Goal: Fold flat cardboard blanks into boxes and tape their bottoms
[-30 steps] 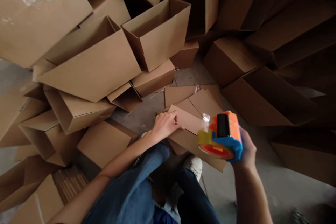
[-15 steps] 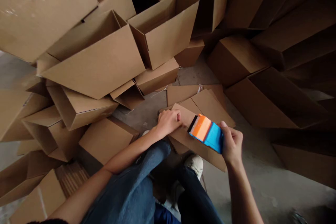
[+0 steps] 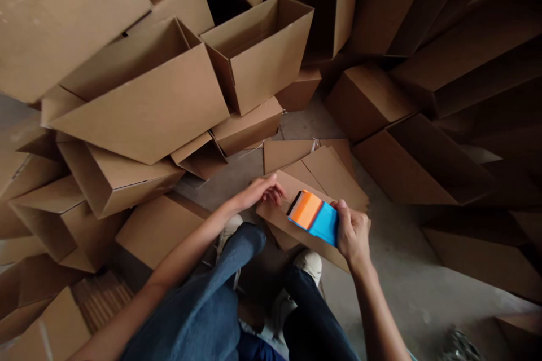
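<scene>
My right hand grips an orange and blue tape dispenser and presses it down on a flat cardboard box lying on the floor in front of my knees. My left hand rests on the left end of that same flat box, fingers curled at its edge just beside the dispenser's front. More flattened cardboard sheets lie under and behind it. My legs in blue jeans and white shoes are below.
Piles of open, assembled cardboard boxes surround me on the left, behind and on the right. A bare strip of grey concrete floor shows at the right front. Corrugated cardboard lies at lower left.
My right hand brought the tape dispenser down from the air and leftward onto the flat box, close to my left hand. My left hand's fingers loosened slightly.
</scene>
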Demonstrator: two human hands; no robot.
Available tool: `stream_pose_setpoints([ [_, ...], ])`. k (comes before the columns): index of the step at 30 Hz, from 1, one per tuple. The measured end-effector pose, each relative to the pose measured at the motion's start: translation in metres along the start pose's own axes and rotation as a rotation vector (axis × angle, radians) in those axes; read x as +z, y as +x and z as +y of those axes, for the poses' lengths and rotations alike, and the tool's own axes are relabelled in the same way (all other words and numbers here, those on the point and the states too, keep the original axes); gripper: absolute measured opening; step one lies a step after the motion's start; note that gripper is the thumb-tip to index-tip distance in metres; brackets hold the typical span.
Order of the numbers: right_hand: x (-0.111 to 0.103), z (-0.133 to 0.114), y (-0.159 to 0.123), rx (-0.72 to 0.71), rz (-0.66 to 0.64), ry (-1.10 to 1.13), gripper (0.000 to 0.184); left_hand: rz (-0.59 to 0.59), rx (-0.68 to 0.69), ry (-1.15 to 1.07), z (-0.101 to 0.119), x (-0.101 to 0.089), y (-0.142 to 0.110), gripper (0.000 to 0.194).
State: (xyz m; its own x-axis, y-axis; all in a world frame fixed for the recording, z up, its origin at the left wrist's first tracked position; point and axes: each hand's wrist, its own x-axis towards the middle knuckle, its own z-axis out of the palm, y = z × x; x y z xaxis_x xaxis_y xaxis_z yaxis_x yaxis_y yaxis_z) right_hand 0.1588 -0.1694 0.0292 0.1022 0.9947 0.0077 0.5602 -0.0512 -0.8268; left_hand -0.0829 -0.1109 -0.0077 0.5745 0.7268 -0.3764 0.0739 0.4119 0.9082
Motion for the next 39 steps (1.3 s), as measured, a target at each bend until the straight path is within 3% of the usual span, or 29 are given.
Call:
stream_pose_setpoints([
  [4, 0.001, -0.002, 0.002, -0.018, -0.017, -0.010, 0.062, -0.126, 0.030, -0.168, 0.011, 0.000, -0.015, 0.075],
  [7, 0.002, -0.004, 0.002, -0.031, -0.028, -0.020, 0.062, -0.045, 0.071, -0.188, 0.015, 0.010, -0.018, 0.057],
  [11, -0.001, -0.003, 0.001, -0.034, -0.099, -0.054, 0.063, 0.123, 0.069, -0.189, 0.015, 0.023, -0.015, 0.055],
  [15, -0.008, -0.002, -0.001, -0.137, -0.217, -0.121, 0.066, 0.156, 0.065, -0.073, 0.016, 0.021, -0.015, 0.054],
  [20, -0.011, -0.007, -0.003, -0.283, -0.238, -0.318, 0.104, 0.218, 0.054, -0.002, 0.013, 0.005, -0.017, 0.059],
  [21, -0.012, -0.009, -0.004, -0.305, -0.262, -0.361, 0.102, 0.221, 0.047, 0.012, 0.013, 0.002, -0.017, 0.060],
  [24, -0.014, -0.014, -0.006, -0.357, -0.363, -0.430, 0.069, 0.211, 0.038, 0.060, 0.014, -0.006, -0.019, 0.061],
  [26, -0.015, -0.016, -0.007, -0.365, -0.407, -0.420, 0.057, 0.188, 0.034, 0.083, 0.017, -0.007, -0.022, 0.059],
  [32, -0.024, -0.018, -0.002, -0.326, -0.449, -0.349, 0.062, 0.196, 0.008, 0.108, 0.022, -0.007, -0.024, 0.053],
  [36, -0.040, -0.010, -0.002, -0.353, -0.401, -0.357, 0.058, 0.290, 0.012, 0.226, 0.025, -0.029, -0.028, 0.046],
  [39, -0.053, -0.002, -0.007, -0.362, -0.394, -0.358, 0.056, 0.292, -0.010, 0.285, 0.029, -0.047, -0.033, 0.043],
])
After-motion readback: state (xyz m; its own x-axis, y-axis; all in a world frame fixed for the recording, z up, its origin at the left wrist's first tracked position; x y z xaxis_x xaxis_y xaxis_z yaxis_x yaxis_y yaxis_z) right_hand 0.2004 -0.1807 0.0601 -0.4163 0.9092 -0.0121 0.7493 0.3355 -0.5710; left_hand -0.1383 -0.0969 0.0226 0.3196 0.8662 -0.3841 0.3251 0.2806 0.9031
